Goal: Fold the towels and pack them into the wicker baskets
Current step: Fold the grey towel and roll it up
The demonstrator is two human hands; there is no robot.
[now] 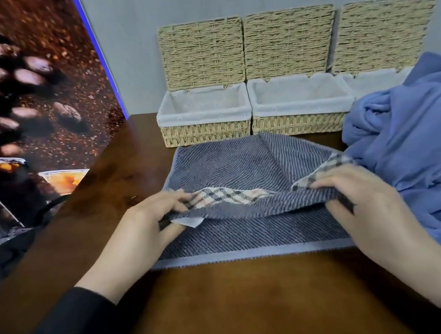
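Grey striped towel point(242, 163) flat on worktop point(235, 295), left hand point(142, 232) and right hand point(365, 201) each pinch a folded-edge corner, grip tight, likely keeping the fold square for the wicker baskets point(208, 134).

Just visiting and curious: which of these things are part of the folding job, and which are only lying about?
Part of the job: grey striped towel, held by left hand and right hand; blue towel; three wicker baskets, lids open.

Lying about: coffee-bean poster, wooden table.
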